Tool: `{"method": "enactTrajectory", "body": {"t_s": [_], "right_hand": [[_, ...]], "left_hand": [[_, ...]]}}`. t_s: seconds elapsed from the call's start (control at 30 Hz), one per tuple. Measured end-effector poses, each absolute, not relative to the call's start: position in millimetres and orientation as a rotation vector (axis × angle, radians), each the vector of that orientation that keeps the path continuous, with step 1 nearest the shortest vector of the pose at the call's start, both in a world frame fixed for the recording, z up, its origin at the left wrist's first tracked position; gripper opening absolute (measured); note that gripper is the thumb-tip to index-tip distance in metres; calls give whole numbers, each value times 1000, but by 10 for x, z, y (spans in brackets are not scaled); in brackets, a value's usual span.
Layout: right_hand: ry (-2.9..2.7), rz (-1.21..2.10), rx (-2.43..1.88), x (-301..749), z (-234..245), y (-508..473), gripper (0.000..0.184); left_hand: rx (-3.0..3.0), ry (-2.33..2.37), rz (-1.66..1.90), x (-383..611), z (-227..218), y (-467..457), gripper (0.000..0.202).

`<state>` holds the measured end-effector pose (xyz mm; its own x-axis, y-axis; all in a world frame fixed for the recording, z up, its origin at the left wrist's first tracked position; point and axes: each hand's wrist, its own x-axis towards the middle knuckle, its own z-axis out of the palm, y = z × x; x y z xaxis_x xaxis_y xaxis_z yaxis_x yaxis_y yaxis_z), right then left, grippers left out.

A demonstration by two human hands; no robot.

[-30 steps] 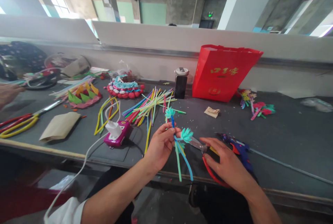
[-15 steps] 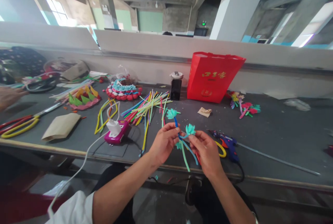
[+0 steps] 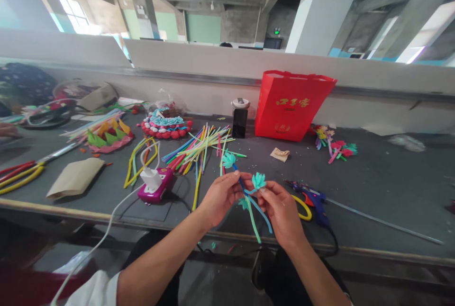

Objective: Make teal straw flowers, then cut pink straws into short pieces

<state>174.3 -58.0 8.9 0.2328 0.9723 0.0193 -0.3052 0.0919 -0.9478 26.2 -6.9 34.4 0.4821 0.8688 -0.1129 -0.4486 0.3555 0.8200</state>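
— Three turquoise, fuzzy, petalled flower heads (image 3: pixel 229 159) on show, held together above the front part of the dark-grey, flat-topped bench (image 3: pixel 384 178)!

— And who has what?

— The left hand (image 3: pixel 222 197) pinches the dark-blue, fuzzy pipe-cleaner stem (image 3: pixel 241 183), thumb against fingers. One flower head tops that stem, tilting left.

— Over to the right hand (image 3: pixel 282 206)!

— Closed at the base of the flower head nearest it, though the fingers hide the exact grip. The third head hangs lower, between the two hands.

— What's trailing underneath?

— A slender, fuzzy light-blue stem (image 3: pixel 263 216) and a straighter pale-green stem (image 3: pixel 253 222), both slanting down to the right.

— And around them?

— Just past the right hand, a yellow, rounded handle loop (image 3: pixel 307 206); beside that, a blue-and-orange glue gun (image 3: pixel 321 209) lying flat. Left and behind, a loose, multicoloured pile of pipe cleaners (image 3: pixel 199 147), near a magenta, boxy power block (image 3: pixel 155 194).
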Motion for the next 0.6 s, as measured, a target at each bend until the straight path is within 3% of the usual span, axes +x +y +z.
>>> {"method": "enactTrajectory", "body": {"t_s": [0.33,0.6], "right_hand": [[-840,1185,-1017,1704,110,-530,16],[-927,1154,-1045,1573,124,-507,14]], "left_hand": [[829,680,1001,268,317,-83,21],[822,801,1039,177,232,35,24]]}}
